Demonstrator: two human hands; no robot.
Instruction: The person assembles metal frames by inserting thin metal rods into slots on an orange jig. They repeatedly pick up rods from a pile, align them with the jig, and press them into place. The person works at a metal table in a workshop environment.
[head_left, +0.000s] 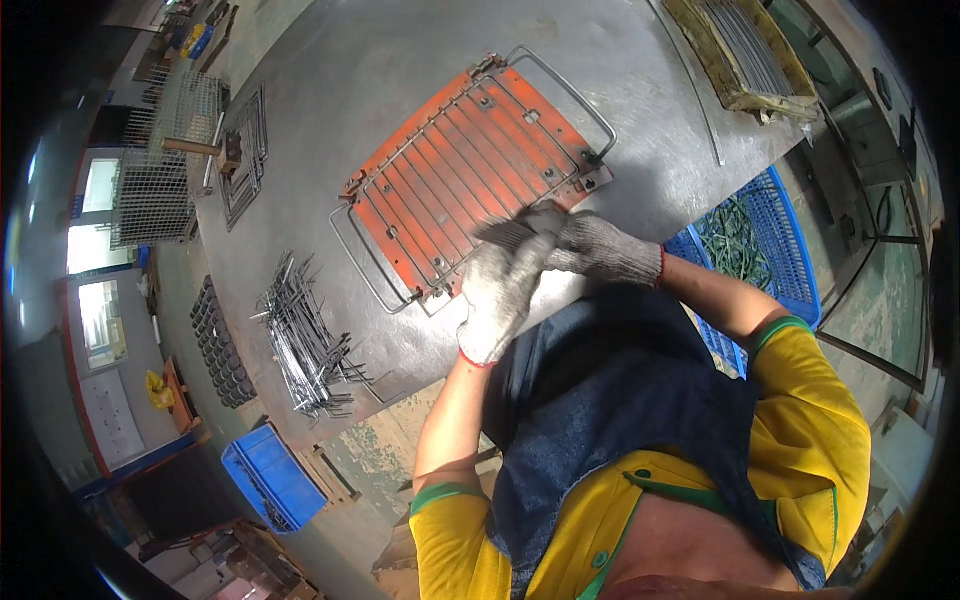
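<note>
A large grey metal table (400, 90) fills most of the view. On it lies an orange rectangular jig plate (470, 160), turned at a slant, with a grey wire rack (560, 85) laid over it; thin parallel wires cross the plate and a wire loop sticks out past each short end. Both gloved hands meet at the plate's near edge. The left hand (500, 290) and the right hand (580, 240) are curled together there (blurred, so whether the fingers clamp a wire cannot be told).

A blue slatted crate (790, 250) on the right holds greenish pieces. A solid blue bin (270, 475) sits lower left. A yellowish tray (740, 50) at the top holds grey rods.

A heap of loose wire parts (305, 340) lies near the table's left edge, with bare tabletop between it and the plate.
</note>
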